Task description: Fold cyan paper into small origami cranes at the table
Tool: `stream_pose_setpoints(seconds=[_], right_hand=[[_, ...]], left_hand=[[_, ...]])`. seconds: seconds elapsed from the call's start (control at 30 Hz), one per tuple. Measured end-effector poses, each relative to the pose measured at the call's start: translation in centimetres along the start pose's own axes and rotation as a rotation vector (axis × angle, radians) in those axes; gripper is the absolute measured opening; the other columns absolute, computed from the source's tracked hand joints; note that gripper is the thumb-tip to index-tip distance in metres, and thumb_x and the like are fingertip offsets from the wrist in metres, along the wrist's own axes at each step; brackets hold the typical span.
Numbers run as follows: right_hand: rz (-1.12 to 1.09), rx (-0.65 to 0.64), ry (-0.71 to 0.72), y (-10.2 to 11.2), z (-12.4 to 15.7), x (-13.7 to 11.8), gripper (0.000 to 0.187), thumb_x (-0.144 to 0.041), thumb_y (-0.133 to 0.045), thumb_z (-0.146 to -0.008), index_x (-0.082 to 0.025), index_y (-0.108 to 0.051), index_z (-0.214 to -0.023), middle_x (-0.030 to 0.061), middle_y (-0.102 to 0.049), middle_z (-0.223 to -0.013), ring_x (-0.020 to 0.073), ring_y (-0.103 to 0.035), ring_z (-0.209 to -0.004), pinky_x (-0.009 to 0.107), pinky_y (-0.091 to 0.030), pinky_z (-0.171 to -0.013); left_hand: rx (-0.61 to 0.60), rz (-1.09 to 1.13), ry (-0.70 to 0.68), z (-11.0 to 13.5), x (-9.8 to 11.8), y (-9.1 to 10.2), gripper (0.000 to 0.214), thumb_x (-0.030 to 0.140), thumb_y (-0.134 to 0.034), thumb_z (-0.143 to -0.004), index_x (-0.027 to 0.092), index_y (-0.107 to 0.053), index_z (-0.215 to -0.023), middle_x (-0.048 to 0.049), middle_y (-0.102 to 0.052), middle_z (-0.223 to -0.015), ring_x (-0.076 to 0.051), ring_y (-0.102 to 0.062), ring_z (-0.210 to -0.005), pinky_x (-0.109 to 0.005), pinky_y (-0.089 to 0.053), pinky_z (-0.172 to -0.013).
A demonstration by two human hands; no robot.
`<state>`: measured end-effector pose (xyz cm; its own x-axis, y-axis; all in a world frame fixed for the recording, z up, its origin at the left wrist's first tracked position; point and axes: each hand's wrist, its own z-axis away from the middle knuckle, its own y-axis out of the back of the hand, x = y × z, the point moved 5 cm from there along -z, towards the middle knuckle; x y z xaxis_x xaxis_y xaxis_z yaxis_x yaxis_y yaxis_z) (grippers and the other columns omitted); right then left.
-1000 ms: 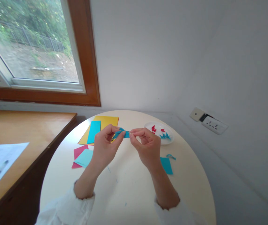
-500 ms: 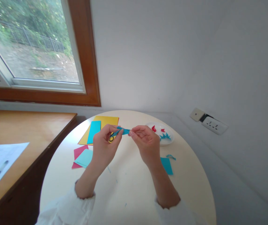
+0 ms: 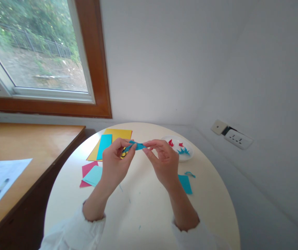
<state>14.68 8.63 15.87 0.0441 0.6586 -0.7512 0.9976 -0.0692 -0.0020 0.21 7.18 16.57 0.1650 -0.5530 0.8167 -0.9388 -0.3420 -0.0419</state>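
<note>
Above the round white table (image 3: pixel 143 215), both hands pinch a small folded piece of blue paper (image 3: pixel 137 146). My left hand (image 3: pixel 115 163) grips its left end between thumb and fingertips. My right hand (image 3: pixel 163 162) pinches the right end. Behind my left hand's fingers, yellow-handled scissors (image 3: pixel 124 152) lie on the table, mostly hidden.
A yellow sheet (image 3: pixel 115 137) with a blue strip (image 3: pixel 104 146) lies at the back left; pink (image 3: pixel 87 169) and light blue sheets (image 3: pixel 94 175) lie nearer. A white plate (image 3: pixel 181 158) holds small red and blue folded pieces. Blue paper (image 3: pixel 185 183) lies right. A wooden desk (image 3: pixel 21 149) stands left.
The blue paper and both hands have lifted slightly, and the fingers have shifted along it. The scissors have come into view behind my left hand.
</note>
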Motion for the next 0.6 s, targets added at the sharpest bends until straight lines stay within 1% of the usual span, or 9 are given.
stream_pose_setpoints(seconds=[0.13,0.43,0.6], right_hand=[[0.04,0.011,0.023,0.03,0.09,-0.06,0.01,-0.018,-0.066,-0.074,-0.024,-0.063,-0.082,0.0004,-0.068,-0.081,0.0143,-0.06,-0.077,0.031,-0.049,-0.073],[-0.018,0.035,-0.029,0.1,-0.15,0.03,0.007,-0.019,-0.067,-0.071,-0.023,-0.063,-0.075,-0.0005,-0.067,-0.074,0.0147,-0.061,-0.074,0.032,-0.048,-0.071],[-0.024,0.04,-0.057,0.13,-0.18,0.0,0.007,-0.019,-0.068,-0.07,-0.022,-0.062,-0.073,-0.0002,-0.067,-0.072,0.0149,-0.061,-0.073,0.032,-0.048,-0.072]], left_hand=[[-0.013,0.006,0.004,0.04,0.14,-0.06,0.011,0.021,-0.065,-0.069,0.018,-0.056,-0.065,-0.0007,-0.063,-0.068,-0.017,-0.066,-0.074,-0.03,-0.056,-0.067],[-0.028,0.029,0.039,0.08,-0.04,0.05,0.011,0.022,-0.067,-0.068,0.017,-0.059,-0.065,-0.0029,-0.066,-0.071,-0.018,-0.067,-0.077,-0.031,-0.056,-0.071],[-0.044,0.031,0.046,0.2,0.04,0.08,0.011,0.022,-0.067,-0.069,0.017,-0.058,-0.065,-0.0027,-0.066,-0.072,-0.019,-0.067,-0.077,-0.032,-0.057,-0.07]])
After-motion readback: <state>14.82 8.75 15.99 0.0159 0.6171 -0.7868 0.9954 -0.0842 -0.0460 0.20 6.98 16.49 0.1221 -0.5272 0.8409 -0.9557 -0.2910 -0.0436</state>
